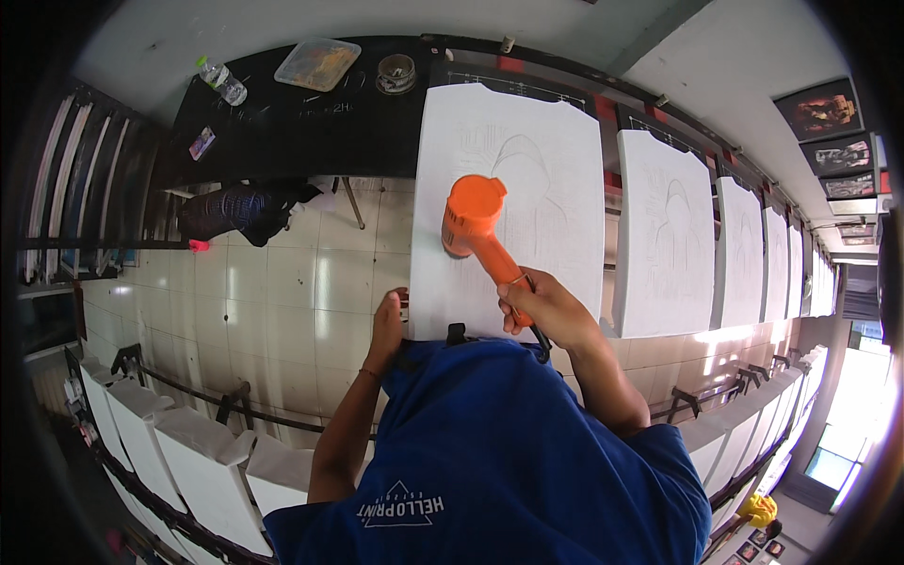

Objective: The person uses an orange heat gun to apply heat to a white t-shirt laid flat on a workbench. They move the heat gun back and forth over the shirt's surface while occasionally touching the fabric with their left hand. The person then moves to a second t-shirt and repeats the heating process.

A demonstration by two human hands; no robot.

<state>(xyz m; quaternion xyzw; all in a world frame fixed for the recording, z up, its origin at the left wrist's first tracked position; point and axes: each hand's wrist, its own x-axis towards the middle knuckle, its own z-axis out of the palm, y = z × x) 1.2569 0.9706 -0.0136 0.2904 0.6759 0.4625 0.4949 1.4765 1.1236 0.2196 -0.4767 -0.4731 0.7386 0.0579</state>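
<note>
My right hand (546, 306) is closed round the handle of an orange hair dryer (476, 205). The dryer is over a white T-shirt (508, 273) spread flat on a board, its barrel tilted down toward the cloth. Faint grey lines of a hooded figure (527, 160) show on the shirt, with circuit-like lines beside it. My left hand (387, 325) is beside the left edge of the board, close to my body. Its fingers are partly curled and loose, holding nothing I can make out; some fingertips are hidden.
More white shirts (667, 235) on boards run off to the right. Behind me are white-covered boards (202, 452) on a rail. On the black table (282, 141) are a bottle (222, 81), a plastic container (317, 64) and a round tin (396, 73). Another person (758, 510) is far right.
</note>
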